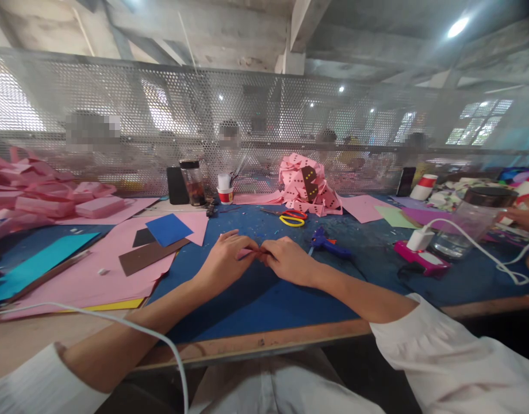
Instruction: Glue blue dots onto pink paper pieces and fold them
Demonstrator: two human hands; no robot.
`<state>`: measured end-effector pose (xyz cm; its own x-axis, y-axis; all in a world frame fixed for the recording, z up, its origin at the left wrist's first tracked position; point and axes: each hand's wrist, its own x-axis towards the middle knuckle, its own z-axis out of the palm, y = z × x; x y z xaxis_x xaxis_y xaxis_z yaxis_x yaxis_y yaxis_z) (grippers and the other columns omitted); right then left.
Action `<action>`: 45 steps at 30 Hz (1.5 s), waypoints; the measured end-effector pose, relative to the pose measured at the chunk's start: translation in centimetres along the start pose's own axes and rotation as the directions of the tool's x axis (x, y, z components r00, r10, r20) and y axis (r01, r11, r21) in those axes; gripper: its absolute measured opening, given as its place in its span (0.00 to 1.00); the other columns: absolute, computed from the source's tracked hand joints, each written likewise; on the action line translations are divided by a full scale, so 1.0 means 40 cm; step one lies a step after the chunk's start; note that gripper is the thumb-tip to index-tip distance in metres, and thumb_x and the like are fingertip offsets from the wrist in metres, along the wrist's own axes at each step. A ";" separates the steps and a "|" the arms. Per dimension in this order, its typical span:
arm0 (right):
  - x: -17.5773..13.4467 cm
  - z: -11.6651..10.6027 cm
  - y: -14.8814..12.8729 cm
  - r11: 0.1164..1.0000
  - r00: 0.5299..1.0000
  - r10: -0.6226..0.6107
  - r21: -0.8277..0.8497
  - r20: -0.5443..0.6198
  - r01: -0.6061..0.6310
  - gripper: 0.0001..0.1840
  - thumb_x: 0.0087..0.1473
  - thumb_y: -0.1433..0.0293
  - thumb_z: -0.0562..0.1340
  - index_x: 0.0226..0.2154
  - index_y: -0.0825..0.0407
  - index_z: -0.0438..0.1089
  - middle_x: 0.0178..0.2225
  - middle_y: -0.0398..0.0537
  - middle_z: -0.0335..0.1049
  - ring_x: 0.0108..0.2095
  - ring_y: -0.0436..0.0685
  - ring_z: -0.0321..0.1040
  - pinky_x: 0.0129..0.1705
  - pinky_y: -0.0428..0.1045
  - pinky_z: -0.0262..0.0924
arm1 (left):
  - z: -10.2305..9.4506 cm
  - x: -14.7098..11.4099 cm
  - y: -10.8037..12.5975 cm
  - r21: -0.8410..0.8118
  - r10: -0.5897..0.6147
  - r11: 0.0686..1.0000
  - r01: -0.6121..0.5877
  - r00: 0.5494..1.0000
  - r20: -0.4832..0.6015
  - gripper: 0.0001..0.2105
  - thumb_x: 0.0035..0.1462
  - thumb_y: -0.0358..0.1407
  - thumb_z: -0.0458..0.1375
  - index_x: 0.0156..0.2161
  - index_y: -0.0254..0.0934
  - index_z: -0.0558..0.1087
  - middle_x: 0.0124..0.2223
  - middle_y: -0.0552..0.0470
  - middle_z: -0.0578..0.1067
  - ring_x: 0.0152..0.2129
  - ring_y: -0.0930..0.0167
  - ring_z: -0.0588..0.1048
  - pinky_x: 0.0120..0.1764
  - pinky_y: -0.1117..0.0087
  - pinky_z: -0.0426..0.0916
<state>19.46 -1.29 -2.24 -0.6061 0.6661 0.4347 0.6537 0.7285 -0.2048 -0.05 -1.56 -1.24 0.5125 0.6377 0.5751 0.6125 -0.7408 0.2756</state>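
"White sleeves (454,356) fill my lower corners. Fingers (246,244)?"
"Left hand (221,259) and right hand (290,261) pinch closed on a small pink piece (244,253), mid-frame."
"Step?"
"Folding, I'd judge; next needs steady pressure."

A small pink piece (245,252) is mostly hidden in the pinch of the left hand (223,260) at center frame, where the grip of the right hand (292,261) is too obscured to read. At left, a heap of pink paper forms (40,187) and a turquoise sheet (42,267) run off the edge; nearby, a blue square (168,230) covers part of a black card (142,237). At far right, the edge crops a co-worker's hand (527,216). Behind a perforated screen (256,98) across the upper frame, figures (92,132) appear blurred, heads pixelated.
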 end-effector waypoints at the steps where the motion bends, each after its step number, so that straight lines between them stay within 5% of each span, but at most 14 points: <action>1: 0.000 0.001 0.001 1.000 1.000 -0.002 -0.005 0.002 0.002 0.05 0.58 0.74 0.56 0.34 0.53 0.67 0.33 0.47 0.74 0.35 0.53 0.70 0.41 0.47 0.55 | 0.000 0.000 0.000 -0.001 -0.001 1.000 0.001 1.000 0.000 0.06 0.57 0.32 0.54 0.35 0.41 0.74 0.34 0.56 0.79 0.33 0.71 0.76 0.58 0.57 0.54; 27: 0.002 0.001 0.003 1.000 0.999 -0.015 -0.013 -0.045 0.014 0.07 0.60 0.70 0.56 0.38 0.53 0.70 0.35 0.47 0.74 0.37 0.53 0.70 0.41 0.47 0.53 | 0.004 -0.001 -0.008 0.020 -0.002 1.000 0.003 1.000 -0.021 0.05 0.58 0.34 0.54 0.36 0.41 0.73 0.35 0.57 0.79 0.33 0.71 0.76 0.58 0.58 0.55; 45: 0.000 -0.004 0.000 0.999 0.997 -0.034 -0.022 -0.066 0.033 0.02 0.55 0.74 0.59 0.31 0.52 0.67 0.28 0.42 0.71 0.31 0.50 0.66 0.39 0.46 0.51 | 0.005 -0.003 -0.009 0.041 0.010 0.999 -0.011 1.000 0.009 0.04 0.57 0.33 0.54 0.34 0.41 0.72 0.33 0.58 0.78 0.32 0.71 0.75 0.58 0.56 0.55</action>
<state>19.52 -1.33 -2.11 -0.5967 0.6289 0.4984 0.6435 0.7461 -0.1710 -0.19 -1.32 -1.56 0.5243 0.6321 0.5706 0.6315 -0.7381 0.2374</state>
